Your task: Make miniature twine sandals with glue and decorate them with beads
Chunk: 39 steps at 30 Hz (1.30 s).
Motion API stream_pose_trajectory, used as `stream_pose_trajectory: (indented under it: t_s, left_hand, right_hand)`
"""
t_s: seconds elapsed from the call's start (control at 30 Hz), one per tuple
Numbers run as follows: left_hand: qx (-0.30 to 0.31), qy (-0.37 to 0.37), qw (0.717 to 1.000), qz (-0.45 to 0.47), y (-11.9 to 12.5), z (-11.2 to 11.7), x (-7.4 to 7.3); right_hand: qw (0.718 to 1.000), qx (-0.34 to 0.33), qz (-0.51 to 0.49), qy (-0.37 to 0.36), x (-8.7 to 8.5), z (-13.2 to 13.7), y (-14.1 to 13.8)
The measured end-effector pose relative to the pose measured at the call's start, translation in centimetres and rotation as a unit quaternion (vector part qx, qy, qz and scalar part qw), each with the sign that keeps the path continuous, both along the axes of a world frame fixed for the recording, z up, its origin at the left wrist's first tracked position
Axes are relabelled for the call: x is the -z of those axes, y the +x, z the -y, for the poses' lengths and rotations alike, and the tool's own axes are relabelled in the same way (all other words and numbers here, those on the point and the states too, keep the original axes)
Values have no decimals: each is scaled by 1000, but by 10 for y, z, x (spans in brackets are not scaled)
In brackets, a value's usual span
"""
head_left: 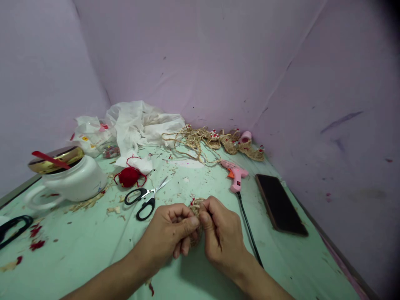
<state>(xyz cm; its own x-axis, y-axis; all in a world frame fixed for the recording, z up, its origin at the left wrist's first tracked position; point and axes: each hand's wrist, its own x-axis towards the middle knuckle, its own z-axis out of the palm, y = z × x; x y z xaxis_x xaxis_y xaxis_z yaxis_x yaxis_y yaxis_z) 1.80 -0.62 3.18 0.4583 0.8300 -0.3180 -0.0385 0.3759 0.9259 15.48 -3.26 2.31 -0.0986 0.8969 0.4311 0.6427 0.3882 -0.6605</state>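
Between my two hands is a small braided straw piece (196,203) with a bit of red at its top, perhaps a miniature slipper; the fingers cover most of it. My left hand (176,231) pinches it from the left, thumb on top. From the right, my right hand (220,229) grips its upper edge with thumb and curled fingers. Just left of the hands, scissors (150,196) with black handles lie with blades slightly apart. A ball of red yarn (128,177) sits behind them. Right of the hands rests a pink glue gun (236,174) with a black cord.
Small straw slippers (229,142) and loose straw cord (195,143) lie at the back wall beside white plastic bags (140,125). A white mug (75,181) with a gold bowl (56,159) stands left. A phone (279,204) lies right. Scraps litter the green tabletop (103,250).
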Motion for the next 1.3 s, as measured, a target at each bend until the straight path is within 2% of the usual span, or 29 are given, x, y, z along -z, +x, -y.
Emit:
stream_pose_trajectory:
  t_s: [0.27, 0.47, 0.67, 0.73, 0.83, 0.9, 1.07, 1.17, 1.3]
  left_hand:
    - [23, -64, 997, 48, 1, 5, 2]
    - [23, -77, 994, 79, -15, -9, 3]
    - [21, -139, 980, 139, -17, -13, 5]
    - [15, -147, 977, 151, -17, -13, 6]
    - [15, -147, 974, 174, -18, -16, 7]
    - [39, -159, 968, 189, -20, -16, 9]
    - [138, -253, 934, 213, -20, -13, 16]
    - [142, -278, 930, 194, -17, -10, 20]
    - [137, -272, 939, 162, -15, -9, 22]
  right_hand:
    - [999, -14, -45, 18, -4, 1, 4]
    - [979, 67, -190, 1, 0, -10, 27]
    - [980, 130, -153, 14, -5, -10, 29]
    - [986, 103, -129, 33, -8, -7, 26]
    - [991, -35, -126, 41, -12, -1, 18]
    - [983, -94, -156, 18, -13, 3, 11]
    - [966, -72, -243, -45, -12, 4, -1]
    - [965, -67, -247, -49, -11, 2, -4]
    - [958, -85, -271, -38, -11, 2, -3]
